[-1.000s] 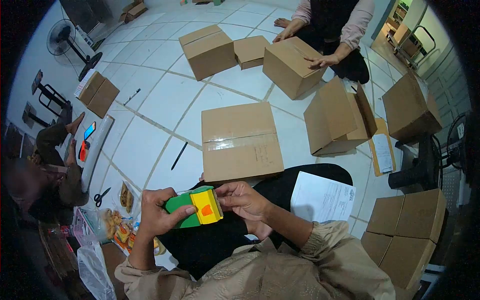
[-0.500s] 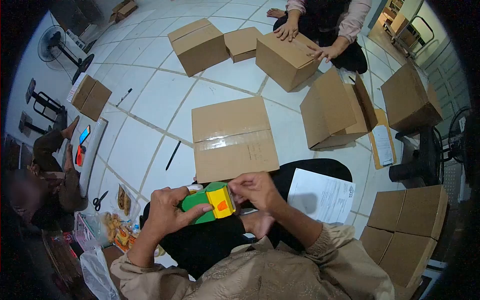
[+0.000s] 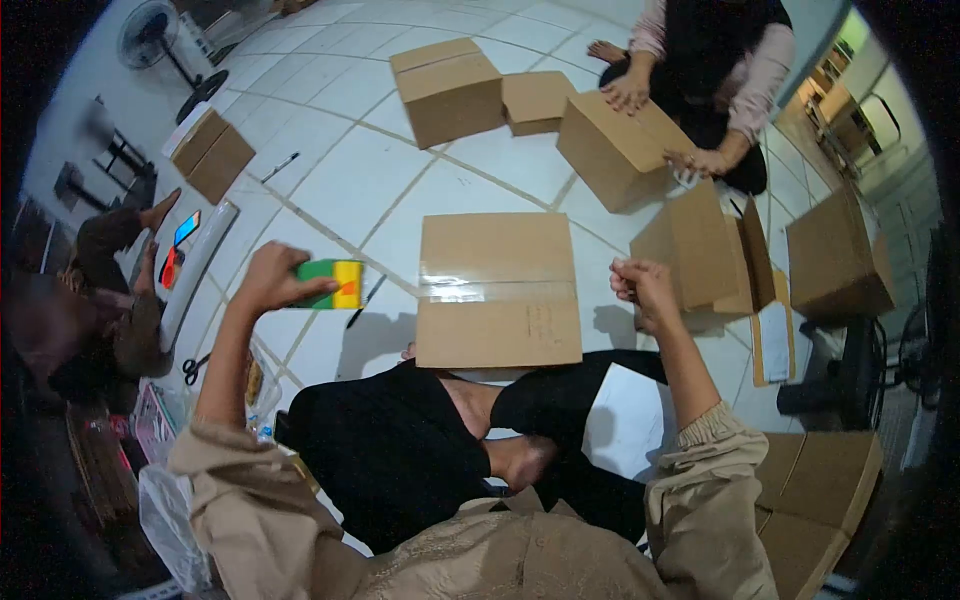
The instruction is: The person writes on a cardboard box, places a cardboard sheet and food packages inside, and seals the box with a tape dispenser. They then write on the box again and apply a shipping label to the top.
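My left hand (image 3: 272, 280) is wrapped round a green and yellow tape dispenser (image 3: 328, 284), raised at the left of a cardboard box (image 3: 498, 245). Off to the box's other side, my right hand (image 3: 645, 288) is held up with its fingers pinched together. Whatever is between those fingertips is too thin or small to make out. The box sits in front of my crossed legs, its top flaps meeting at a seam with a shiny strip of clear tape. Faint handwriting marks the part of its top nearer me.
Across the floor, a person's hands (image 3: 628, 92) press on another carton (image 3: 620, 150). An open-flapped box (image 3: 685, 245) stands at right, near a clipboard (image 3: 773, 345). White paper (image 3: 625, 420) lies over my leg. Scissors (image 3: 195, 370) and a pen (image 3: 366, 303) are at left.
My hands have spread apart and moved forward from my lap to either side of the box. The tape dispenser went left with my left hand; my right hand left its front end. The view has shifted.
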The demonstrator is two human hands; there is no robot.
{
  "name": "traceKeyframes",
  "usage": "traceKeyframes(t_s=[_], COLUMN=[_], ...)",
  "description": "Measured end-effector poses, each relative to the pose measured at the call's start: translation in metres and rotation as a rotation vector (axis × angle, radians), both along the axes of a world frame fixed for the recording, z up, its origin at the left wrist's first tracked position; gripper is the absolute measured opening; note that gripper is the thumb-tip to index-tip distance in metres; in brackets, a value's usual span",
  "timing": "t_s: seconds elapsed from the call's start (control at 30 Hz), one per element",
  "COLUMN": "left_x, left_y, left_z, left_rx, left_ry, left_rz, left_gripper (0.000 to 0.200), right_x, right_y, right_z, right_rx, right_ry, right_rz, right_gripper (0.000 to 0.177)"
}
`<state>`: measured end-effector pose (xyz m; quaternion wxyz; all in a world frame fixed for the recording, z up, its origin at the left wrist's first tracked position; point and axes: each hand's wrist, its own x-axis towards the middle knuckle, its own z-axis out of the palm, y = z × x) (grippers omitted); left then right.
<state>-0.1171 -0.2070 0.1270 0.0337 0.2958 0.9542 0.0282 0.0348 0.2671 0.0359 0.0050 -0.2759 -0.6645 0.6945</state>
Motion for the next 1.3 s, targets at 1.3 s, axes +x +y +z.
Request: traceKeyframes(t_s=[1.3], left_x=[-0.061], left_y=[0.072], left_z=[-0.193], left_rx=[0.354], left_ry=[0.376], left_rz=[0.485], left_gripper=[0.026], right_x=[-0.1], right_y=[-0.272], right_z=[-0.004], right_rx=[1.712], right_ry=[0.336], right_rz=[1.264], right_gripper=[0.068])
